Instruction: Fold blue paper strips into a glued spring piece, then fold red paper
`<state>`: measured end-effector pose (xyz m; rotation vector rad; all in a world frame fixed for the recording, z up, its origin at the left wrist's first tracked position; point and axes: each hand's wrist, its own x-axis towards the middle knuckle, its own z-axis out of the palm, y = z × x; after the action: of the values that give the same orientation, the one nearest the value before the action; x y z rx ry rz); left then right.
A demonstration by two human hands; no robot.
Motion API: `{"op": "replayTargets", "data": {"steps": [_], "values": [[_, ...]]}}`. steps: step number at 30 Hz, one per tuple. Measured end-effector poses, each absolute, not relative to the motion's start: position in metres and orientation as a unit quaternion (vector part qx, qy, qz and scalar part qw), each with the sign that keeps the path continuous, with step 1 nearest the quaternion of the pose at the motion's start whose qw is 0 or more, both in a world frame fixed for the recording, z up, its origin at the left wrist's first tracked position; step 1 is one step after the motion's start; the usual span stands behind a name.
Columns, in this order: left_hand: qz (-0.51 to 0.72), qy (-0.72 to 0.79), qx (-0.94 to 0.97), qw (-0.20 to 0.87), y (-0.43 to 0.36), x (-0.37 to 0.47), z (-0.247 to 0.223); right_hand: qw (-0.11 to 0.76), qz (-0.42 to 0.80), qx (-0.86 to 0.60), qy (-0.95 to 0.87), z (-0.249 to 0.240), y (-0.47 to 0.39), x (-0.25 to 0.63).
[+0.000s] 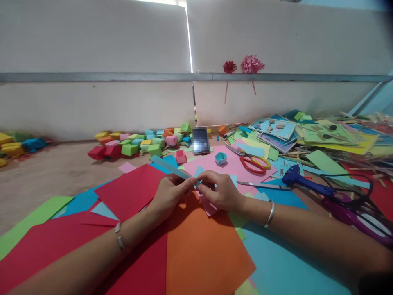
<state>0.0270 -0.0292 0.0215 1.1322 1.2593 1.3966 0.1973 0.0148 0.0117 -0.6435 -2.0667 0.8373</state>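
A narrow light-blue paper strip [170, 167] is pinched between both hands over the coloured sheets. My left hand [172, 192] grips it with thumb and fingers near its right end, and its long part slants up and away to the left. My right hand [221, 190] pinches the strip's near end, its fingertips almost touching the left thumb. Beneath the hands lie an orange paper sheet [205, 250] and a red sheet [132, 190]. Just beyond them sit a small folded blue paper box [220, 158] and a pink one [181, 156].
Red-and-yellow scissors [253, 162] lie beyond my right hand, with a craft knife [264, 186] nearer. A blue glue gun [307, 180] with its cable and purple scissors [353, 213] lie at right. Folded paper boxes [130, 149] and a phone [201, 141] stand by the white wall.
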Motion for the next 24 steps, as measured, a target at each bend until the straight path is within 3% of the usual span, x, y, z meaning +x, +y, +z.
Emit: {"op": "replayTargets", "data": {"steps": [5, 16, 24], "values": [[0.576, 0.498, 0.445, 0.472, -0.029, 0.03, 0.021, 0.382, 0.378, -0.276, -0.797, 0.017, 0.014, 0.192], [0.679, 0.478, 0.325, 0.453, -0.007, 0.01, 0.025, 0.271, 0.681, -0.364, -0.574, 0.036, -0.004, 0.19], [0.633, 0.469, 0.349, 0.507, -0.019, 0.02, 0.023, 0.313, 0.676, -0.369, -0.556, 0.035, -0.01, 0.188]]}}
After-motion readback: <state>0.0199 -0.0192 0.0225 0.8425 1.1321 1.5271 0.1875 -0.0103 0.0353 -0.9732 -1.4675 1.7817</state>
